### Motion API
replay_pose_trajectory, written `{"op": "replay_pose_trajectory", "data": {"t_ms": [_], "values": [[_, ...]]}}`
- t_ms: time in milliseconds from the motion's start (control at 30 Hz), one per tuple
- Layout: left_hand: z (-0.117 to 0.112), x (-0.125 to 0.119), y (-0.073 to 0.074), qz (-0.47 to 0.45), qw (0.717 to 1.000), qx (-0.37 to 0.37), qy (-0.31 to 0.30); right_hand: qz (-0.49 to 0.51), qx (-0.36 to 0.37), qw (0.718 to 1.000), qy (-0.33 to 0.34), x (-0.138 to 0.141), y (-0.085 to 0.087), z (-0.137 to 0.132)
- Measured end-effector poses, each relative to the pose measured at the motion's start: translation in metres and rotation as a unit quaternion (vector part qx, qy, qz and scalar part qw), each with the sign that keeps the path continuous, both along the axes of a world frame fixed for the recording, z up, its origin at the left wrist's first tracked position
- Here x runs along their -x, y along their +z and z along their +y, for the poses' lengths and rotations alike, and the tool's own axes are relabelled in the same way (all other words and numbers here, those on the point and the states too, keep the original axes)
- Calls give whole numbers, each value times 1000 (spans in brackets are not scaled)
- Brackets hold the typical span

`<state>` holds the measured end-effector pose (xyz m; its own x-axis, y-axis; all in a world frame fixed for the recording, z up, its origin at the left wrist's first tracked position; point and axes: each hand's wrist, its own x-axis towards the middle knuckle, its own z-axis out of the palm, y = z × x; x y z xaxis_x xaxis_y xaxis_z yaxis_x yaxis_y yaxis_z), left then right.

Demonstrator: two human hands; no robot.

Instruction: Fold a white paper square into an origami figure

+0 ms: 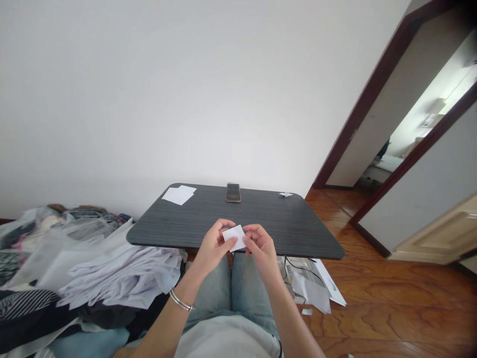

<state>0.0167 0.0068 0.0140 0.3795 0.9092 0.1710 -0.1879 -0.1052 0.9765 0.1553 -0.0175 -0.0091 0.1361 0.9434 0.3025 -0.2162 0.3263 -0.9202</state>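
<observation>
At the near edge of the table, close to its middle, the small white paper is held between two hands, tilted, with one corner pointing away from me. From my remote position I cannot tell how high it sits above the surface.

Hand status: the left hand is drawn into a pinch, thumb across the paper's left part, index finger curled toward the upper side. The right hand is likewise pinched, its thumb at the paper's right edge. The fingertips behind the paper are hidden from me, so I cannot confirm their exact contact.

Surroundings: two overlapping white sheets lie at the far left corner. A dark case stands near the middle of the far edge. A small folded piece rests near the far right corner.

Step in hand: I judge it to be two-handed shaping or aligning of the paper; any crease is too small for me to read. The next move, in my judgement, calls for one hand to secure the paper while the other adjusts an edge under light thumb pressure. Caution: uneven pressure could skew the edges, and releasing both pinches together could drop the paper over the near edge.
</observation>
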Motion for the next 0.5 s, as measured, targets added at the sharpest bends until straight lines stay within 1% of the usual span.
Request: {"op": "replay_pose_trajectory", "data": {"t_ms": [67,167,200,267,367,433,500], "values": [[2,0,-2,-16,1000,-3,22,10,-8,1000,-1,1,0,-1],[3,0,-4,-32,995,-23,89,21,-13,1000,-15,4,1,-2],[2,0,-5,-28,994,-34,100,19,-14,999,-22,5,2,-2],[0,1,-5,-10,993,-62,99,11,-17,999,-35,6,2,-2],[-3,1,-5,16,992,-101,71,14,-31,998,-60,6,2,-3],[-4,1,-6,23,991,-112,62,23,-37,997,-70,6,2,-3],[-4,1,-6,19,991,-111,66,28,-36,997,-59,6,3,-4]]}}
